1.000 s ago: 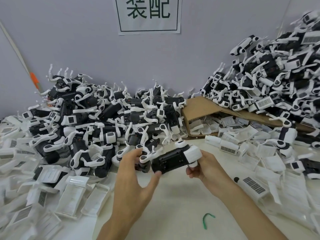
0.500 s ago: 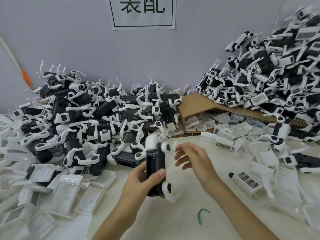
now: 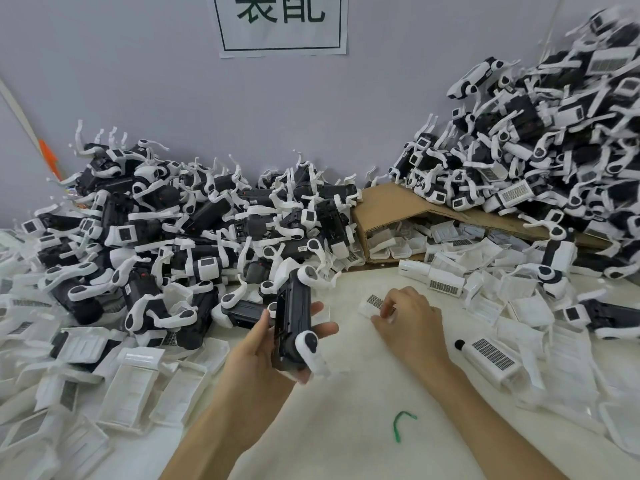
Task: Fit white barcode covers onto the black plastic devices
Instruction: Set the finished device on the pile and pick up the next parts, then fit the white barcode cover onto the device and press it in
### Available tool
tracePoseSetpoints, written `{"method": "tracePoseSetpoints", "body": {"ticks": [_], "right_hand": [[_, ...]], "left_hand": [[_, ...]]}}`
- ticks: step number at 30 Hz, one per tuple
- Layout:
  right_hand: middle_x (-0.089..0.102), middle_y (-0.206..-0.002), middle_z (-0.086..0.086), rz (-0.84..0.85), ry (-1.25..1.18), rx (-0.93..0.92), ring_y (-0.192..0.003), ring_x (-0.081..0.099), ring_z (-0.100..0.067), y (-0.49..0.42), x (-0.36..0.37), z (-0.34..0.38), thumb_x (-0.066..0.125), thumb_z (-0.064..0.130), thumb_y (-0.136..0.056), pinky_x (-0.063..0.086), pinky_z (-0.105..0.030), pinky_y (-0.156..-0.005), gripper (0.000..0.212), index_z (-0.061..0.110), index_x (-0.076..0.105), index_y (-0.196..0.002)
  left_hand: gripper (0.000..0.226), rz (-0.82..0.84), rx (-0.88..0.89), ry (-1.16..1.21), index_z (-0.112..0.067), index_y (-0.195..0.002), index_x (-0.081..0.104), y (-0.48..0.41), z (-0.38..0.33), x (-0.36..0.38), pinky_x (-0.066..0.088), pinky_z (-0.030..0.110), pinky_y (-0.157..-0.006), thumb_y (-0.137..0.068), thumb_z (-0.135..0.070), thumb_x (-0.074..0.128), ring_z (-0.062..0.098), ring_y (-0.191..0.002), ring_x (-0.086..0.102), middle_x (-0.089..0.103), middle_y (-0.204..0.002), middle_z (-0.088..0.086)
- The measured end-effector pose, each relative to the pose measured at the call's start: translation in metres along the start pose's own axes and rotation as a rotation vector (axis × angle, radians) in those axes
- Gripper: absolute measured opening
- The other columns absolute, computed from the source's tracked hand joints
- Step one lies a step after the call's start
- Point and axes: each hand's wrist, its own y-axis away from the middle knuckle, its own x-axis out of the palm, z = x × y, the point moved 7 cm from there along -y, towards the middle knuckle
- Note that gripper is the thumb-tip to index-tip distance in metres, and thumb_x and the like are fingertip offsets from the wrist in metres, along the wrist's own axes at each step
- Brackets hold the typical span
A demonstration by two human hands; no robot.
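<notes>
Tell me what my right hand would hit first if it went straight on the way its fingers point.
The white barcode cover on the table: the right hand seems to pinch its near end. Past it sits the pile of black devices, though depth is unclear.

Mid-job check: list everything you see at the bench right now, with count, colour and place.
held device: one, black with white arms, upright in the left hand
white barcode cover: one, white, on the table at the right fingertips
left device pile: one heap, black and white, against the wall
right device pile: one taller heap, black and white, right rear
cardboard box: one, brown, centre rear, white covers inside
loose covers: many, white, strewn at both sides
green tie: one, green, bent, near front
paper sign: one, white, on the wall
table: one, off-white
left hand: grips the held device
right hand: fingers curled onto the cover
</notes>
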Motion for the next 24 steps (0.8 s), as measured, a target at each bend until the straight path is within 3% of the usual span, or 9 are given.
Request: {"method": "tracePoseSetpoints", "body": {"ticks": [4, 7, 10, 13, 16, 17, 20, 22, 24], "right_hand": [[0.061, -0.091, 0.011, -0.028, -0.333, 0.031, -0.085, 0.059, -0.010, -0.001, -0.004, 0.001, 0.075, 0.027, -0.085, 0.040, -0.023, -0.070, 0.019, 0.027, 0.056, -0.084], [0.070, -0.093, 0.005, 0.129, -0.855, 0.173, -0.080, 0.067, -0.009, 0.002, 0.001, 0.005, 0.074, 0.029, -0.089, 0.051, -0.020, -0.066, 0.012, 0.022, 0.065, -0.095], [0.070, -0.088, -0.001, 0.354, -1.167, 0.237, -0.084, 0.074, -0.021, 0.011, 0.008, 0.021, 0.069, 0.027, -0.093, 0.055, -0.024, -0.066, 0.016, 0.015, 0.068, -0.105], [0.069, -0.092, -0.004, 0.421, -1.270, 0.181, -0.093, 0.072, -0.031, 0.014, 0.005, 0.034, 0.065, 0.024, -0.095, 0.053, -0.027, -0.070, 0.017, 0.011, 0.066, -0.107], [0.062, -0.096, -0.013, 0.432, -1.300, 0.108, -0.089, 0.062, -0.030, 0.020, 0.001, 0.046, 0.070, 0.027, -0.088, 0.052, -0.028, -0.070, 0.024, 0.009, 0.065, -0.103], [0.061, -0.095, -0.013, 0.430, -1.297, 0.075, -0.086, 0.060, -0.026, 0.022, 0.000, 0.051, 0.075, 0.030, -0.083, 0.052, -0.027, -0.068, 0.030, 0.009, 0.066, -0.101], [0.064, -0.084, 0.002, 0.392, -1.228, -0.050, -0.076, 0.060, -0.012, 0.029, -0.006, 0.064, 0.077, 0.031, -0.079, 0.052, -0.024, -0.065, 0.029, 0.010, 0.066, -0.096], [0.065, -0.079, 0.011, 0.357, -1.171, -0.134, -0.073, 0.060, -0.007, 0.034, -0.010, 0.072, 0.077, 0.034, -0.082, 0.053, -0.024, -0.066, 0.027, 0.012, 0.065, -0.094], [0.065, -0.080, 0.014, 0.329, -1.112, -0.198, -0.072, 0.061, -0.006, 0.038, -0.012, 0.078, 0.074, 0.036, -0.081, 0.053, -0.024, -0.065, 0.028, 0.013, 0.064, -0.093]], "left_hand": [[0.049, -0.025, 0.013, -0.023, -0.010, -0.124, 0.071, -0.012, 0.003, -0.008, 0.056, 0.038, -0.090, -0.097, -0.033, 0.037, 0.025, -0.102, 0.073, 0.074, -0.116, 0.011], [0.038, 0.008, 0.184, -0.274, -0.006, -0.117, 0.062, -0.011, -0.007, -0.007, 0.044, 0.051, -0.106, -0.108, -0.016, 0.027, 0.018, -0.082, 0.073, 0.078, -0.084, 0.007], [0.039, -0.098, 0.068, -0.170, -0.008, -0.117, 0.071, -0.018, -0.006, -0.011, 0.048, 0.046, -0.107, -0.107, -0.022, 0.036, 0.027, -0.106, 0.070, 0.075, -0.111, 0.013], [0.043, -0.004, 0.080, -0.093, -0.012, -0.126, 0.069, -0.003, -0.002, -0.015, 0.052, 0.033, -0.094, -0.089, -0.034, 0.063, 0.027, -0.117, 0.065, 0.068, -0.128, 0.010], [0.046, -0.145, 0.104, -0.083, -0.013, -0.108, 0.070, -0.003, -0.003, -0.021, 0.046, 0.020, -0.055, -0.067, -0.021, 0.087, 0.015, -0.082, 0.071, 0.073, -0.099, 0.003], [0.050, -0.180, 0.121, -0.117, -0.014, -0.107, 0.069, -0.003, -0.005, -0.021, 0.046, 0.019, -0.052, -0.062, -0.020, 0.090, 0.012, -0.078, 0.071, 0.074, -0.095, 0.001], [0.058, -0.272, 0.202, -0.188, -0.014, -0.119, 0.067, -0.001, -0.011, -0.025, 0.055, 0.027, -0.071, -0.067, -0.028, 0.089, 0.026, -0.099, 0.072, 0.074, -0.114, 0.010], [0.065, -0.273, 0.210, -0.219, -0.010, -0.125, 0.065, 0.000, -0.010, -0.024, 0.051, 0.044, -0.088, -0.068, -0.034, 0.084, 0.041, -0.119, 0.061, 0.068, -0.126, 0.018], [0.070, -0.262, 0.200, -0.235, -0.009, -0.127, 0.064, 0.000, -0.008, -0.020, 0.047, 0.054, -0.097, -0.067, -0.038, 0.084, 0.044, -0.123, 0.058, 0.067, -0.127, 0.020]]}}
